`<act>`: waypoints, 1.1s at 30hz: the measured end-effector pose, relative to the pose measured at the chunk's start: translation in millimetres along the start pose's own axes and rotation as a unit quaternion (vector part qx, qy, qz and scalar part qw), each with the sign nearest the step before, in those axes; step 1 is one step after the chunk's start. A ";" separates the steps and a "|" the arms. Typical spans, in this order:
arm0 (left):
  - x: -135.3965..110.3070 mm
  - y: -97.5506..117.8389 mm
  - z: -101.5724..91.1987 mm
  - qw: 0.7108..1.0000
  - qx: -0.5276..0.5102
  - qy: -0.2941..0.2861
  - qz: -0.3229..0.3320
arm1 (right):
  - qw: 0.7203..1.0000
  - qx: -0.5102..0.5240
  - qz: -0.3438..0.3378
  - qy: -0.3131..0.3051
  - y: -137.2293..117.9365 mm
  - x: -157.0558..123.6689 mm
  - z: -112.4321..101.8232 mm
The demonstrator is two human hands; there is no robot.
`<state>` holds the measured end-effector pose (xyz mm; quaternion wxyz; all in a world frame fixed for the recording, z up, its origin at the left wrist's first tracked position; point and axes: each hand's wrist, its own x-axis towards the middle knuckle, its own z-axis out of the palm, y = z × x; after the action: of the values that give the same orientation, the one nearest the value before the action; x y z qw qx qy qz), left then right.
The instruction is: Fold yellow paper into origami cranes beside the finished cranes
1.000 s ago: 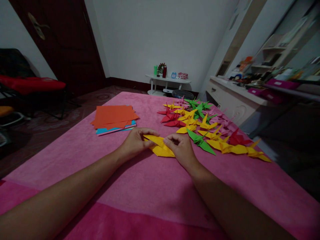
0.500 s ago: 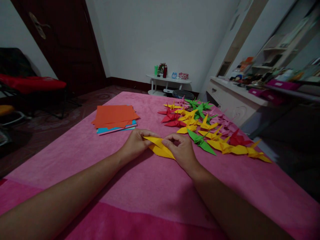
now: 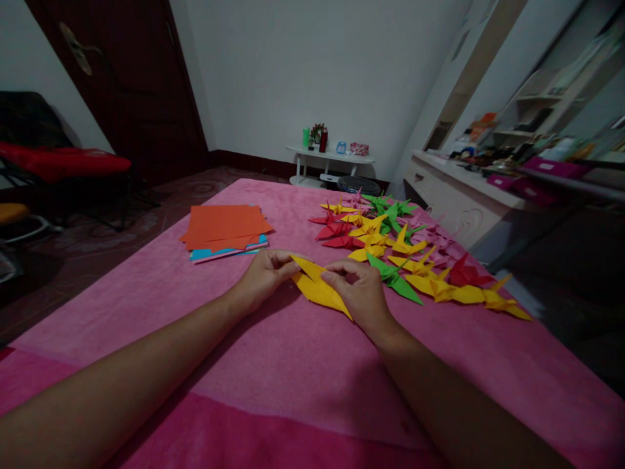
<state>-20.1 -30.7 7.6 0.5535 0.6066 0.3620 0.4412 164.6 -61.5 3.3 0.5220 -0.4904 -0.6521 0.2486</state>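
Note:
Between my hands is a piece of folded yellow origami paper [image 3: 319, 290], long and pointed, its lower tip angled down to the right. My left hand [image 3: 266, 279] pinches its upper left point between thumb and fingers. On the other side, my right hand [image 3: 359, 290] grips the right part, with the thumb pressed on top. Just beyond my right hand lies a green paper crane [image 3: 393, 279]. Several yellow cranes [image 3: 434, 286] and red cranes [image 3: 342, 241] sit close by.
A stack of orange paper [image 3: 227, 225] with blue sheets beneath lies at the left on the pink tablecloth [image 3: 254, 384]. Green and pink cranes fill the far right of the table. Behind stand a small white table [image 3: 336, 156] and, rightward, a cluttered dresser [image 3: 459, 179].
My left hand has slid outward to the paper's tip, so more of the yellow piece shows. The paper has turned a little, its lower end now pointing further down and right.

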 end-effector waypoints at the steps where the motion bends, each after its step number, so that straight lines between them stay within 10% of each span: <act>1: 0.5 -1.3 -1.7 1.000 -0.007 0.008 -0.003 | 1.000 0.000 -0.001 0.001 0.1 0.2 -0.5; 33: -3.3 2.9 5.4 0.995 0.062 0.046 0.058 | 0.991 0.096 0.076 -0.050 2.2 -2.1 -0.6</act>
<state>-16.4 -36.1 10.0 0.4708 0.6390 0.3782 0.4764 166.0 -62.6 0.7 0.5130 -0.4733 -0.6115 0.3727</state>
